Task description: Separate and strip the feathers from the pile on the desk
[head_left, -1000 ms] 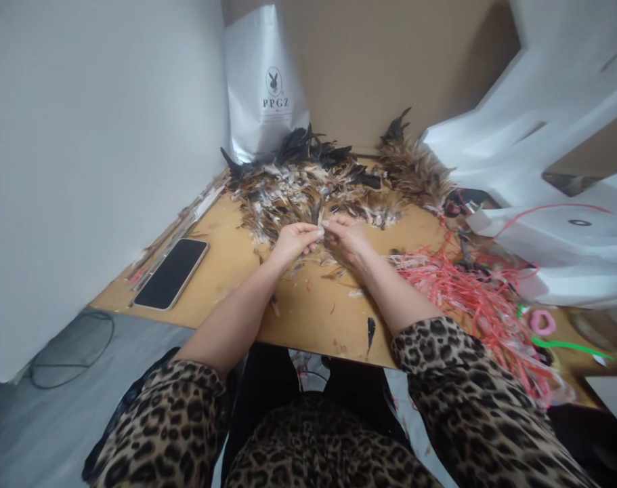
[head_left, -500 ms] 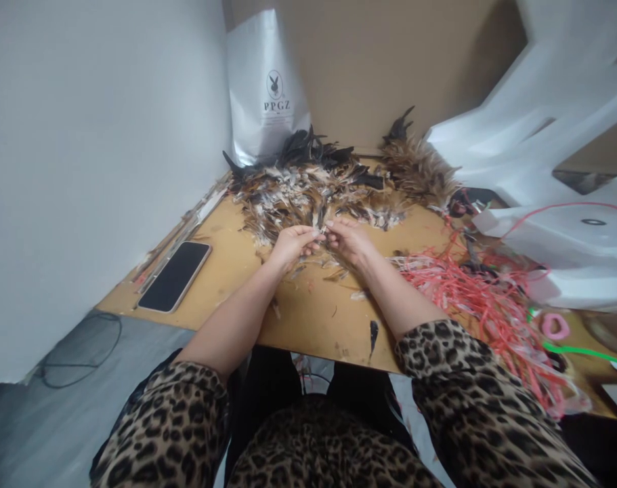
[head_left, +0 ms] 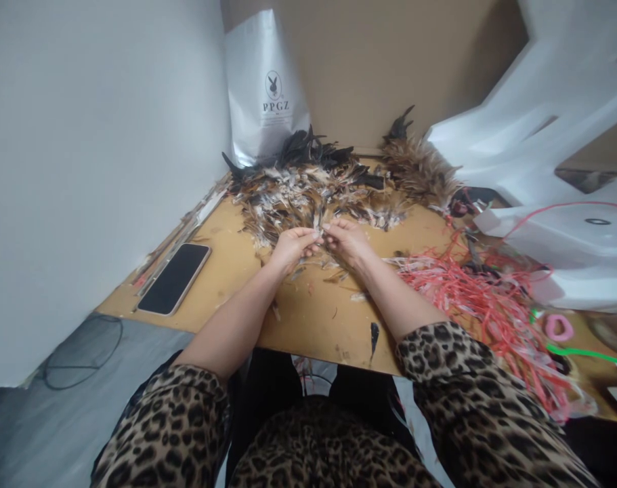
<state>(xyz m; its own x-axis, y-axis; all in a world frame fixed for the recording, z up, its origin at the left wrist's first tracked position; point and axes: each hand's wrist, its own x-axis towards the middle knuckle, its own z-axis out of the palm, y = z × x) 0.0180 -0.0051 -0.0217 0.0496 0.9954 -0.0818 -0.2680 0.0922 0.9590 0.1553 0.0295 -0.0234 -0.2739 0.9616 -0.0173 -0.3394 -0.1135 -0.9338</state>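
Observation:
My left hand [head_left: 294,248] and my right hand [head_left: 347,240] meet fingertip to fingertip over the middle of the wooden table [head_left: 308,318]. Both are closed in a pinch around a small feather [head_left: 317,222], its pale base between the fingertips. Just beyond them spreads a pile of brown, white and black feathers [head_left: 288,196]. A few loose feather bits [head_left: 334,276] lie under and below my wrists. The fingers partly hide the held feather, so I cannot tell whether it is one or more.
A phone [head_left: 175,278] lies at the left. A silvery bag [head_left: 267,95] stands behind the pile. To its right is a brown feather bundle [head_left: 420,169]. Red and white strings [head_left: 471,298] heap at the right, near white foam sheeting [head_left: 582,244] and a pink ring [head_left: 559,327].
The right fingertips have shifted slightly left, closer to the left ones. Both hands keep their pinch in the same spot, and the table's contents lie as before.

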